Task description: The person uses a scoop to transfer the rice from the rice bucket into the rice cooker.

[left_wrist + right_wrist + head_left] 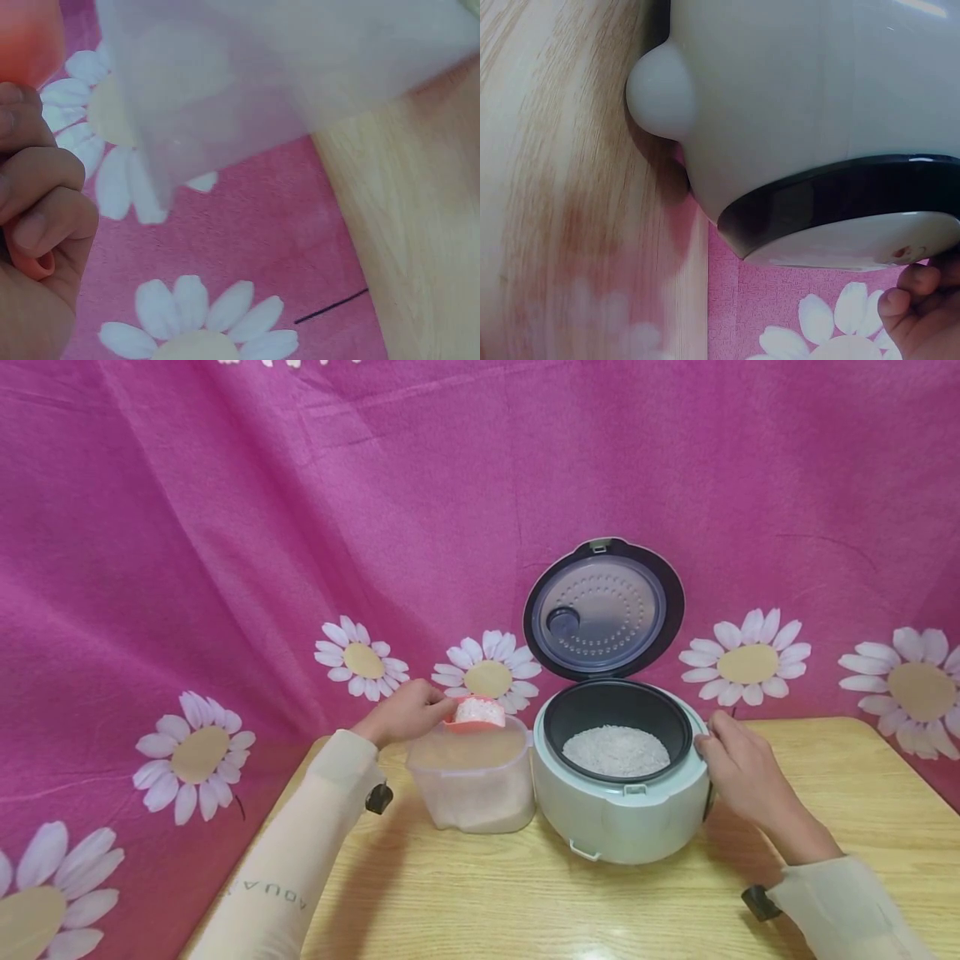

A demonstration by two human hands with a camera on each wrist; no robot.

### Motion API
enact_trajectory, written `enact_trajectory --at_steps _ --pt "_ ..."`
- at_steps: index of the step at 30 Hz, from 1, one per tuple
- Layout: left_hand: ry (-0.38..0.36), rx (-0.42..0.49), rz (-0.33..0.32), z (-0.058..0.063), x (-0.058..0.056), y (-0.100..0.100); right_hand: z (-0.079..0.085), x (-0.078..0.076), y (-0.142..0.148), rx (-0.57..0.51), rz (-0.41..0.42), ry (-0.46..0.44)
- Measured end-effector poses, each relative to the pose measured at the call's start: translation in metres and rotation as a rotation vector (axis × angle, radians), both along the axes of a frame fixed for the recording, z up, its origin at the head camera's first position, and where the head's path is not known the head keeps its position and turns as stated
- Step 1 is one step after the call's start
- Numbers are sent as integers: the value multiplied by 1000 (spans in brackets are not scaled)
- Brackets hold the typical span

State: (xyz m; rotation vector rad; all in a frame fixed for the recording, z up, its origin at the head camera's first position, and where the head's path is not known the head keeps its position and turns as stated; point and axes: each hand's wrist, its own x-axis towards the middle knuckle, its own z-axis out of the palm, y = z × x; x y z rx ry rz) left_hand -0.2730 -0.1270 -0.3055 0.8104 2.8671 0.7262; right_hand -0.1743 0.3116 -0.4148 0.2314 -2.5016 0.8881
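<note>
My left hand [411, 710] grips the handle of an orange-pink scoop [480, 724] heaped with white rice [478, 711]. The scoop is over the open top of a translucent plastic container [472, 793] that has rice inside. In the left wrist view the fingers curl round the scoop's handle [34, 262]. To the container's right stands a pale green rice cooker [622, 822], its lid [600, 610] raised. White rice [618, 752] lies in its dark inner pot [592, 706]. At the cooker's right side, my right hand [742, 768] holds its edge, fingers bent in the right wrist view.
Container and cooker stand side by side on a light wooden table [465, 893]. Behind them hangs a magenta cloth [420, 510] with daisies, close to the raised lid. A small latch loop [585, 852] juts from the cooker's lower front.
</note>
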Motion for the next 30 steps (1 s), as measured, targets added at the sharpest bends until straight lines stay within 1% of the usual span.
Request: enact_trajectory --at_steps 6,13,21,25,30 --pt "30 16 -18 11 -1 10 1 0 0 2 -1 1" --pt "19 24 -34 19 0 26 1 0 -1 -8 3 4" --pt "22 30 -59 21 -2 41 1 0 0 -8 0 -6" --pt "31 12 -80 22 0 48 1 1 -1 -7 2 -4" --pt "24 -1 -109 23 1 55 1 1 -1 -6 2 -5"
